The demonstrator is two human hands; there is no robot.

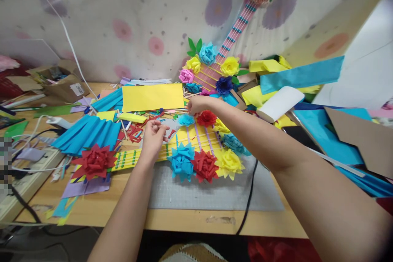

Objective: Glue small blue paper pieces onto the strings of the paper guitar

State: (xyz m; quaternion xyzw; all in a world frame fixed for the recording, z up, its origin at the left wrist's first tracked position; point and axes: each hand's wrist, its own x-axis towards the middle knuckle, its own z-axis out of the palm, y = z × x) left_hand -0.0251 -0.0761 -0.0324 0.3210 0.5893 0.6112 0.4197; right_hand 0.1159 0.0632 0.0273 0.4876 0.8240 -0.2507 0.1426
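Two bare hands work over one yellow paper guitar (196,134), which lies across the desk (172,221), its flowered body partly on a gray cutting mat (260,192) and its neck running off to the left. The left hand (156,134) is above the neck, its thumb and fingertips drawn close together; the right hand (195,105) is curled in at the far edge of the body, just beside a light-blue paper flower (186,120) — for neither grip can I tell whether something thin, such as a string, is pinched. Eight paper flowers show on this guitar: three blue, two red and two yellow about the body, one of the yellows partly hidden by the right forearm, plus one large red flower (95,161) at the head end. A second guitar, pink (225,47), leans upright behind it with six flowers plainly visible: two yellow, two blue, one navy, one pink. One yellow sheet (152,97) and one white roll (281,104) are farther back. The desk is pale wood, crowded with paper scraps and sticks; one cardboard box (59,84) sits at the far left, one power strip (29,184) nearer. Behind hangs a pale curtain (172,8) with purple and pink flower prints.
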